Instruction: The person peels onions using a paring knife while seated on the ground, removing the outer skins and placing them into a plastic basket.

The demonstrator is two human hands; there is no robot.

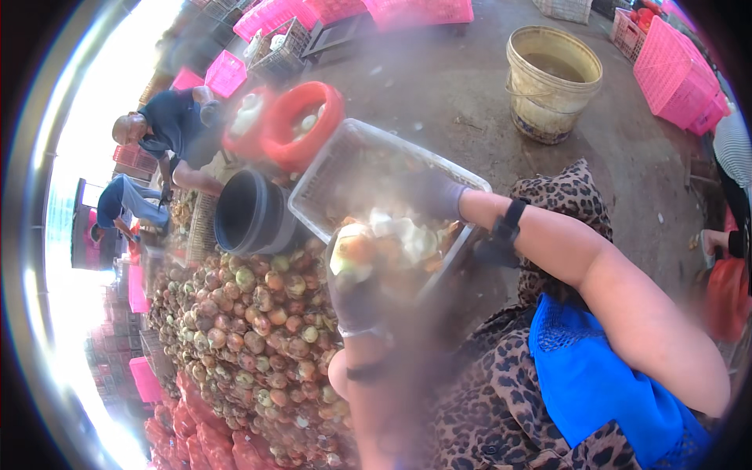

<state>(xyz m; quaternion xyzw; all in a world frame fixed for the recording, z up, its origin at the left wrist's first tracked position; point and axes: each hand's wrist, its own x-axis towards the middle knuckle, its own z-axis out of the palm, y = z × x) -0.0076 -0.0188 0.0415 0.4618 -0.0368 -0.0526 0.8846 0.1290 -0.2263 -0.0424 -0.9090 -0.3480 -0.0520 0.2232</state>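
Observation:
My left hand, in a grey glove, is closed around a partly peeled onion at the near left edge of a white plastic crate. My right hand, also gloved and with a black watch on the wrist, is over the crate. Blur hides its fingers and whatever they may hold. Pale peeled pieces and brown skins lie in the crate. Left of my left hand spreads a large heap of unpeeled onions.
A dark bucket stands beside the heap, near a red tub with white onions. A dirty pail holds murky water. Pink crates are stacked at right. Two people bend at the left; red mesh sacks lie below.

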